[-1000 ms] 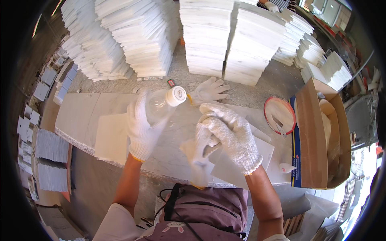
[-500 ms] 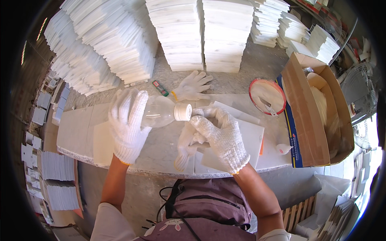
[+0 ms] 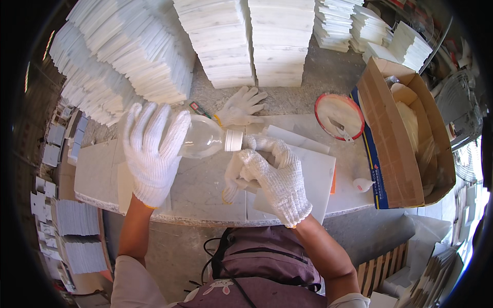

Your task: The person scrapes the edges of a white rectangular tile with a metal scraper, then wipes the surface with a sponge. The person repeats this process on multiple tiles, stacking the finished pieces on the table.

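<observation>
A clear plastic bottle [image 3: 203, 136] with a white cap [image 3: 233, 140] points sideways between my hands, cap to the right. My left hand [image 3: 153, 151], in a white knitted glove, has its fingers stretched and spread. Its thumb side overlaps the bottle's base, so any contact there is hidden. My right hand [image 3: 280, 177], gloved too, is closed, thumb and index finger pinched against the cap's end. Below the right fingers shows a crumpled loose glove [image 3: 232, 186]; whether these fingers touch it I cannot tell. Another empty glove [image 3: 240, 107] lies flat beyond the bottle.
Tall stacks of white tiles [image 3: 215, 43] line the back. A red-rimmed round container [image 3: 317, 115] with a scraper [image 3: 340, 129] stands right of centre, beside an open cardboard box [image 3: 395, 149]. Near it lies a small white bottle [image 3: 362, 185]; loose tiles [image 3: 313, 177] sit under my right arm.
My left hand has shifted a little left, its fingers spreading wider. The bottle has tilted slightly, while the right hand stays at its cap. The view has shifted slightly too.
</observation>
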`<state>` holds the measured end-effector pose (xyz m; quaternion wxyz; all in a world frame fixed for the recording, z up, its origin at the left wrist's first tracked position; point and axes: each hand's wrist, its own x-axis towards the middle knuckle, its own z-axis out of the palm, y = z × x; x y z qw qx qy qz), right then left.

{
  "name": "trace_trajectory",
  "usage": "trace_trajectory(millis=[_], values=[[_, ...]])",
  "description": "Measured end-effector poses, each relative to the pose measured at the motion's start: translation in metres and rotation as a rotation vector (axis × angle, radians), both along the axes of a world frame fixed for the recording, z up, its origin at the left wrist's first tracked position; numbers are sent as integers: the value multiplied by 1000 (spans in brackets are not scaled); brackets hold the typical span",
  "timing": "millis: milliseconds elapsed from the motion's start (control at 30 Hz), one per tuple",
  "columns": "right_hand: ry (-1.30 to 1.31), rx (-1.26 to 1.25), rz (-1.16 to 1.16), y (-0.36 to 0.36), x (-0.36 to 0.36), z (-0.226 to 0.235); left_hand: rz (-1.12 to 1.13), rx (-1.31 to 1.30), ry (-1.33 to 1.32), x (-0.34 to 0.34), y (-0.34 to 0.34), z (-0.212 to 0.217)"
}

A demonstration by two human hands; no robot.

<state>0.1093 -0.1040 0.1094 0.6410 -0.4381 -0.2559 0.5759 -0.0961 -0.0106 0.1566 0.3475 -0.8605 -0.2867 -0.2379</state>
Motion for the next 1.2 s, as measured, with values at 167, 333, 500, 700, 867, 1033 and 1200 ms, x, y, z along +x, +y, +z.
trace_trajectory(millis=[167,333,500,700,867,1033,1200], values=[[-4,14,-42,1,-2,-5,-30,15,45,6,3,8],[-45,32,-55,3,0,-14,-46,38,57,10,7,11],[-99,31,-90,5,0,-17,-38,29,82,14,8,14],[-21,-6,-63,4,1,-16,-30,147,71,24,5,20],[-74,7,-79,6,2,-22,-29,163,97,28,4,24],[-57,16,-84,7,1,-27,-31,184,108,28,8,24],[-76,8,-98,8,-1,-26,-36,183,119,31,6,27]])
